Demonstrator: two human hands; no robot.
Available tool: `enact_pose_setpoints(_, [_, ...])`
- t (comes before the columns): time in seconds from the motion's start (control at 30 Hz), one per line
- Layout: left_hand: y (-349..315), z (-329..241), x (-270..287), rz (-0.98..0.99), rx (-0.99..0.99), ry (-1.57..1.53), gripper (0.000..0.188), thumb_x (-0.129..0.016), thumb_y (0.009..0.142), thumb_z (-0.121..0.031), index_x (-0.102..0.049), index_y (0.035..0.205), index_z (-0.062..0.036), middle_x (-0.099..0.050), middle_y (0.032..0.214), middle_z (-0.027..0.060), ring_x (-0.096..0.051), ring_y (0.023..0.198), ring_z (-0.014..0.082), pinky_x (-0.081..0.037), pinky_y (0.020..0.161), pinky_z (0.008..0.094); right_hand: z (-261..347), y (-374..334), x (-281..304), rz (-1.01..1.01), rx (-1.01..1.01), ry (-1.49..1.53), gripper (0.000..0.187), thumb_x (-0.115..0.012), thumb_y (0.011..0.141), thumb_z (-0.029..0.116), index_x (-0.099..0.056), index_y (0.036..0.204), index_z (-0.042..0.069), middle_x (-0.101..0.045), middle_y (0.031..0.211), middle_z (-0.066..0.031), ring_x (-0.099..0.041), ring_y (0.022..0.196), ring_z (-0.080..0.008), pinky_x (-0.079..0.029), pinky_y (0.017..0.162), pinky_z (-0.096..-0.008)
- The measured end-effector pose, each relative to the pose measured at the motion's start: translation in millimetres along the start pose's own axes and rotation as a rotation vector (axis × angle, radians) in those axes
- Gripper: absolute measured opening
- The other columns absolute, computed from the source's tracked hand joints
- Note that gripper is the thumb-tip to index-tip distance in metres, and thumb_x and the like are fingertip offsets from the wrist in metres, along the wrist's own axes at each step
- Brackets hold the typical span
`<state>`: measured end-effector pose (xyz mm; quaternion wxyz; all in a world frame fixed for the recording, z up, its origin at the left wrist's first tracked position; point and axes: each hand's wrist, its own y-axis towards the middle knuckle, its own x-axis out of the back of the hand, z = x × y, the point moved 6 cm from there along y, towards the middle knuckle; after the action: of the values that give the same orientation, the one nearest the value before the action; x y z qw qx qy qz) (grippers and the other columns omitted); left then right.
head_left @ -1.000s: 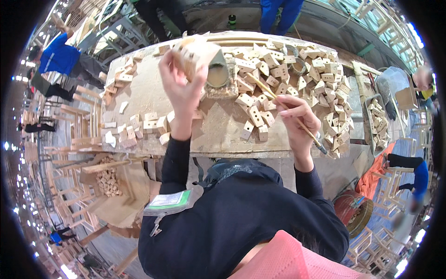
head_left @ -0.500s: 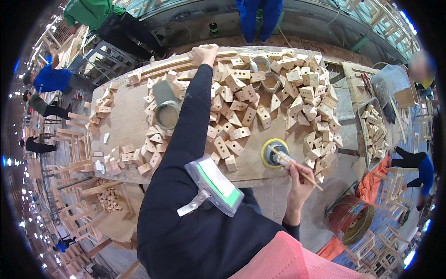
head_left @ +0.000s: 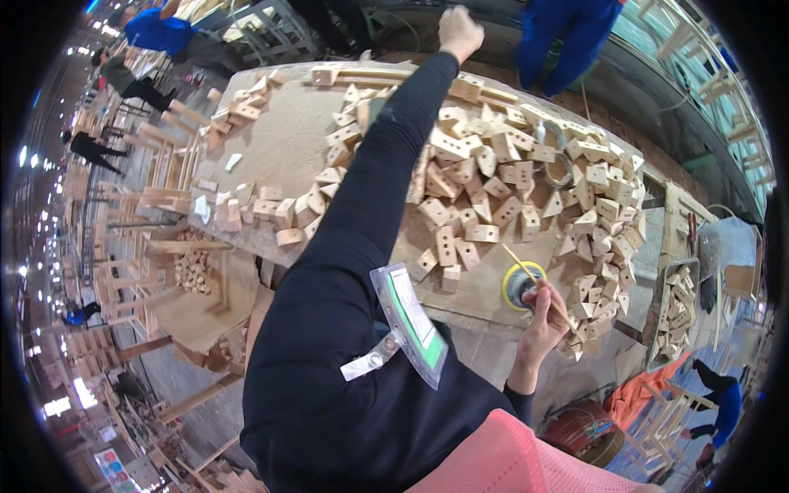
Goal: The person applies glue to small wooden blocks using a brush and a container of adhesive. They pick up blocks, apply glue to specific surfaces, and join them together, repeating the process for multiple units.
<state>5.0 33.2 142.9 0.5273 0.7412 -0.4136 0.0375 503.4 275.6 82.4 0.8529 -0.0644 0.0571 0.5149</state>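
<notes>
My left hand (head_left: 460, 33) is stretched past the far edge of the workbench, its fingers curled closed; whatever may be in them is hidden. In my right hand (head_left: 542, 324) is a thin wooden stick (head_left: 518, 263), pinched and slanting up to the left. Just beyond that hand, on the near part of the bench, lies a round yellow-rimmed tool (head_left: 515, 287) with a dark middle, partly covered by the fingers. Many small wooden blocks (head_left: 493, 177) with drilled holes and slanted ends are heaped between and around my arms.
Long wooden strips (head_left: 374, 74) lie along the bench's far edge. A ring-shaped container (head_left: 559, 170) sits among the blocks. To the right are a tray (head_left: 655, 349) of blocks and a red drum (head_left: 575, 427). A person in blue trousers (head_left: 567, 37) stands across the bench.
My left hand has lifted off the far edge and reached farther out and right. The stick in my right hand now points away from me. The view has swung, shifting the bench.
</notes>
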Motion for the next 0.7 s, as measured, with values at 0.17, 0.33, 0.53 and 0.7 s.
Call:
enact_pose_setpoints(0.17, [55,3,82,0.351,-0.307,-0.419,0.023,-0.07,0.076,-0.02,-0.072,0.095,-0.0067,-0.07,0.082,0.0162,-0.069,0.075,0.0263,-0.053,0.068,0.0359,3,-12,-70,-0.02,0.026,-0.09,0.028,-0.054,0.101,0.02,-0.065,0.109,-0.005,-0.068,0.088,-0.0093,-0.066,0.075,-0.0145,-0.055,0.072,-0.0283])
enact_pose_setpoints(0.33, [-8,99,226,0.775,-0.191,-0.412,0.025,-0.073,0.079,-0.016,-0.072,0.099,-0.0029,-0.069,0.076,0.0122,-0.066,0.072,0.0151,-0.051,0.066,0.0308,-10,-54,-143,0.025,-0.016,-0.087,0.028,-0.053,0.102,0.02,-0.064,0.109,-0.005,-0.068,0.088,-0.011,-0.067,0.075,-0.0163,-0.056,0.071,-0.0287])
enact_pose_setpoints(0.53, [-178,214,268,1.108,0.224,-0.25,0.025,-0.058,0.095,-0.026,-0.071,0.109,-0.0105,-0.072,0.081,0.008,-0.067,0.069,0.0144,-0.051,0.065,0.0303,-17,-91,-223,0.047,-0.019,-0.112,0.027,-0.053,0.101,0.019,-0.065,0.107,-0.005,-0.069,0.088,-0.0114,-0.067,0.076,-0.0154,-0.055,0.07,-0.0274])
enact_pose_setpoints(0.7, [-257,160,261,1.003,0.166,-0.474,0.024,-0.059,0.091,-0.021,-0.07,0.108,-0.0066,-0.07,0.086,0.0155,-0.069,0.075,0.0266,-0.052,0.067,0.0356,1,-106,-233,-0.067,0.106,-0.158,0.026,-0.053,0.101,0.017,-0.064,0.109,-0.006,-0.069,0.094,-0.0125,-0.067,0.077,-0.0147,-0.055,0.07,-0.026])
